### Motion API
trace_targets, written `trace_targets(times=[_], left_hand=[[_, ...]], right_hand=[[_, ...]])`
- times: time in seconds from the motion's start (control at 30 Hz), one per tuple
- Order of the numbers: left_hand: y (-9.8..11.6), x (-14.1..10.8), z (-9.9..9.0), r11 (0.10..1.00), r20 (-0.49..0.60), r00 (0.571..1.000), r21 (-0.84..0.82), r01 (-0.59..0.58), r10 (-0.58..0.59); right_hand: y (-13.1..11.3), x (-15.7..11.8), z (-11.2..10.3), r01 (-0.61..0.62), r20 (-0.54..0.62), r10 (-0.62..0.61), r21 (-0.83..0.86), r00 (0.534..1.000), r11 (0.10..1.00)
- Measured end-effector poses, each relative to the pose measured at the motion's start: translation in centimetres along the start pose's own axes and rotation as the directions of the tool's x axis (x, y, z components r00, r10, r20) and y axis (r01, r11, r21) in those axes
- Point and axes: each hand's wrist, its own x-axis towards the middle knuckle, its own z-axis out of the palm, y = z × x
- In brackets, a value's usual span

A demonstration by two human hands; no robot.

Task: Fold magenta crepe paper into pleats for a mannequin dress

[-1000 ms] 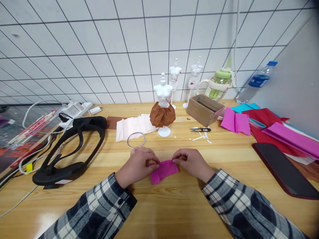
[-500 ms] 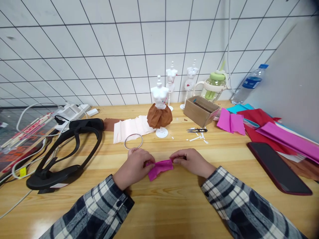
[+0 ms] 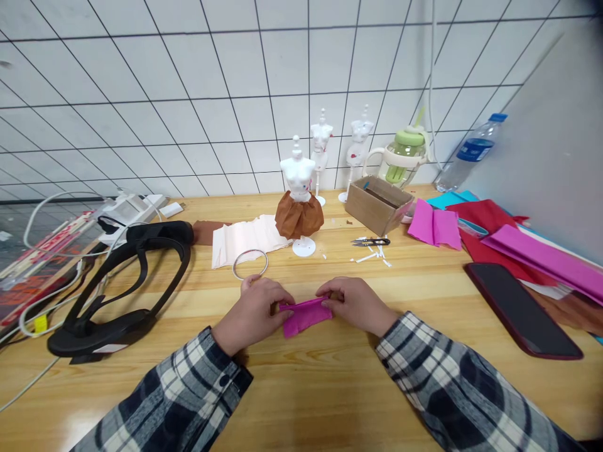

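A small strip of magenta crepe paper (image 3: 307, 316) is stretched between my two hands, just above the wooden table. My left hand (image 3: 254, 312) pinches its left end between thumb and fingers. At the right end, my right hand (image 3: 355, 306) pinches the upper corner. The strip's top edge looks folded over. Beyond my left hand lies a thin metal ring (image 3: 250, 264), partly over pale pink crepe paper (image 3: 245, 238). Behind the strip stands a white mini dress form (image 3: 298, 174) wearing a puffy brown paper skirt (image 3: 299, 215).
Thread snips (image 3: 370, 242) lie by white paper scraps (image 3: 372, 257) and a cardboard box (image 3: 378, 204). Two more dress forms stand behind. Magenta and red paper (image 3: 485, 232) and a phone (image 3: 522, 311) lie right; a black head strap (image 3: 127, 289) and cables lie left.
My right hand has shifted its pinch on the strip's right end, and the strip now hangs flatter and wider. My left hand keeps its hold. The whole view has shifted slightly.
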Motion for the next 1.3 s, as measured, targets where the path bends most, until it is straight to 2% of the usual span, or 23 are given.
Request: trace_targets(times=[0.2,0.4,0.7,1.03,1.17,1.3], left_hand=[[-0.1,0.1,0.3,1.0,-0.004,1.0,0.005,0.007,-0.007],[0.1,0.2,0.2,1.0,0.0,1.0,-0.004,-0.011,0.011],[0.3,0.0,0.1,0.997,-0.032,0.997,0.022,-0.073,0.074],[0.8,-0.2,-0.2,0.963,-0.024,0.98,0.193,-0.19,0.198],[0.9,-0.3,-0.2,0.926,0.003,0.959,0.257,-0.275,0.284],[1.1,-0.4,-0.5,0.903,0.048,0.949,0.296,-0.31,0.31]], right_hand=[[0.5,-0.3,-1.0,0.171,0.061,-0.173,0.038,0.983,0.984],[0.3,-0.2,-0.5,0.103,0.012,-0.103,-0.027,0.995,0.994],[0.0,-0.2,-0.9,0.194,0.066,-0.186,-0.169,0.98,0.966],[-0.4,-0.7,-0.9,0.289,0.165,-0.249,-0.3,0.954,0.909],[-1.1,-0.8,-1.2,0.301,0.211,-0.236,-0.372,0.949,0.878],[-1.7,-0.9,-1.5,0.315,0.253,-0.227,-0.397,0.94,0.862]])
